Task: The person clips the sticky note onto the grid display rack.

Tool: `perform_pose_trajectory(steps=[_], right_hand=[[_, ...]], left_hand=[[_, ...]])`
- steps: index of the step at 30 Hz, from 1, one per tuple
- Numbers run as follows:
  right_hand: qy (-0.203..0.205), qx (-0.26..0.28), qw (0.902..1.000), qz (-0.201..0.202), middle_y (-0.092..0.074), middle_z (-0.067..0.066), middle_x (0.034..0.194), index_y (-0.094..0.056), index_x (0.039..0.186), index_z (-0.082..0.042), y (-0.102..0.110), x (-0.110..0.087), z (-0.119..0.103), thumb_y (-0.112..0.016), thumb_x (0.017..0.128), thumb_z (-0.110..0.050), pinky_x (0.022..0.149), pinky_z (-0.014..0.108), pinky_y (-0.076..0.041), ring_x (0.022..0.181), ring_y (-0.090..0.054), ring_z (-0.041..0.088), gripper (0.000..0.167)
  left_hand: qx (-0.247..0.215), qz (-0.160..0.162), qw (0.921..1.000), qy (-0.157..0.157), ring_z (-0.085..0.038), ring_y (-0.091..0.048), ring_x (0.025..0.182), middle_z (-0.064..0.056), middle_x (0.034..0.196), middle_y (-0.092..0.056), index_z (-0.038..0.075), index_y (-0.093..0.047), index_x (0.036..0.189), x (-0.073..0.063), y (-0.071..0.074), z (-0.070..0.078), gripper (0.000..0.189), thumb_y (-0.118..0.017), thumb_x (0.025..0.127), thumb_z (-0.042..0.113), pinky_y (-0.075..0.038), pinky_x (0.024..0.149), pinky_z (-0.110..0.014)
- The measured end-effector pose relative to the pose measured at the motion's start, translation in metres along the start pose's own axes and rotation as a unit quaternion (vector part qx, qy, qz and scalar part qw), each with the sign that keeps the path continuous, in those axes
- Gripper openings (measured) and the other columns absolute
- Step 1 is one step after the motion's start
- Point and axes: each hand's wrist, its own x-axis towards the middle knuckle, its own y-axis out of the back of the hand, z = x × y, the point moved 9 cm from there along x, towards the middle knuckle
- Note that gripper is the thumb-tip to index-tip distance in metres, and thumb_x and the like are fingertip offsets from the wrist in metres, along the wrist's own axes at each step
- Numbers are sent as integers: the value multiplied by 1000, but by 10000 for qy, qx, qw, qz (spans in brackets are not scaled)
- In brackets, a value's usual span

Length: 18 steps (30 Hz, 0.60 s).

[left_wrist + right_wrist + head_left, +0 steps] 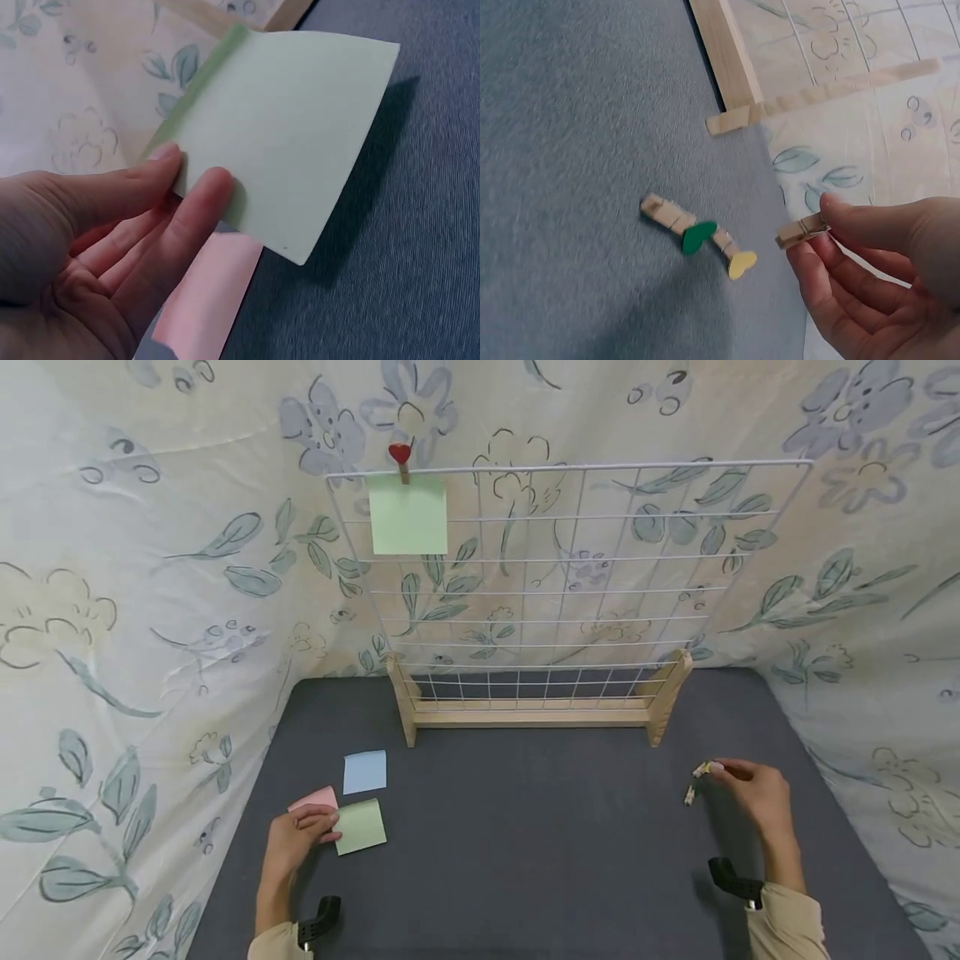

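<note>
Between thumb and fingers my left hand (pixel 296 837) pinches a light green sticky note (pixel 292 127) by its edge, lifted off the table with a shadow under it. A pink sticky note (pixel 214 292) lies beneath that hand, partly covered. Just beyond is a blue sticky note (pixel 365 772). My right hand (pixel 759 795) pinches a small wooden clothespin (pixel 801 230), its rear end hidden by the thumb. Next to it on the table lie a clothespin with a green heart (pixel 698 236) and another with a yellow heart (pixel 741 264).
A white wire grid (pixel 577 560) stands in a wooden base (pixel 525 718) at the back of the dark table (pixel 525 843). At its top left, a red-heart clothespin (pixel 401 462) holds a green note (pixel 408 518). Floral cloth (pixel 172 527) surrounds the table.
</note>
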Motion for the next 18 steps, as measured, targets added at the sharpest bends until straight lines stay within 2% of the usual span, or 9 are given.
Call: perform_pose_trajectory(steps=[1, 3, 6, 8, 10, 12, 14, 18], right_hand=[[-21, 86, 10000, -7, -71, 25, 99, -70, 111, 8, -1, 1, -1, -66, 95, -28, 62, 36, -53, 87, -66, 36, 40], [-41, 83, 9999, 105, -73, 19, 95, -72, 109, 4, -3, 4, -1, -68, 94, -35, 59, 38, -53, 84, -66, 28, 42], [-83, 233, 9996, 106, -73, 17, 94, -72, 109, 3, -8, 10, -4, -70, 91, -38, 63, 49, -54, 87, -66, 31, 44], [-67, 266, 9996, 113, -73, 16, 93, -73, 107, 2, -12, 14, -6, -71, 90, -37, 60, 48, -54, 83, -66, 28, 43], [-9, 443, 9990, -36, -72, 21, 95, -71, 110, 4, -17, 18, -13, -71, 91, -34, 62, 48, -53, 81, -66, 31, 43], [-52, 548, 9985, -2, -73, 17, 92, -72, 110, 2, -21, 23, -14, -72, 91, -36, 58, 49, -53, 75, -66, 24, 42], [73, 670, 9977, -55, -73, 14, 88, -73, 109, 1, -25, 27, -19, -72, 89, -41, 53, 46, -51, 69, -65, 19, 46], [260, 691, 9971, -160, -74, 13, 90, -73, 109, -1, -33, 31, -29, -70, 89, -46, 54, 50, -53, 73, -66, 17, 50]], left_hand=[[19, 46, 10000, -55, -18, -73, 67, -18, 87, -73, -17, -62, 109, 0, -1, 2, 28, -70, 89, 2, -62, 70, -25], [-10, 132, 9998, -169, -17, -72, 66, -19, 88, -73, -17, -62, 109, 2, -3, 6, 28, -71, 88, 0, -62, 68, -25], [-173, 246, 9992, -273, -15, -72, 65, -19, 89, -72, -19, -61, 109, 5, -7, 11, 28, -70, 88, -3, -63, 66, -30], [-260, 335, 9987, -295, -14, -71, 66, -18, 88, -72, -19, -60, 109, 8, -10, 14, 28, -70, 88, -4, -64, 67, -32], [-224, 447, 9984, -274, -13, -71, 67, -17, 89, -72, -17, -61, 109, 11, -13, 17, 26, -69, 89, -3, -64, 69, -33], [-177, 553, 9980, -266, -12, -72, 67, -16, 89, -73, -15, -62, 109, 13, -16, 20, 26, -70, 90, 0, -64, 70, -33], [-157, 628, 9975, -287, -12, -72, 67, -17, 90, -73, -14, -64, 108, 16, -18, 23, 25, -69, 90, 1, -63, 71, -33], [-347, 693, 9960, -441, -12, -71, 66, -22, 92, -72, -16, -64, 106, 22, -24, 31, 21, -68, 90, -3, -63, 70, -33]])
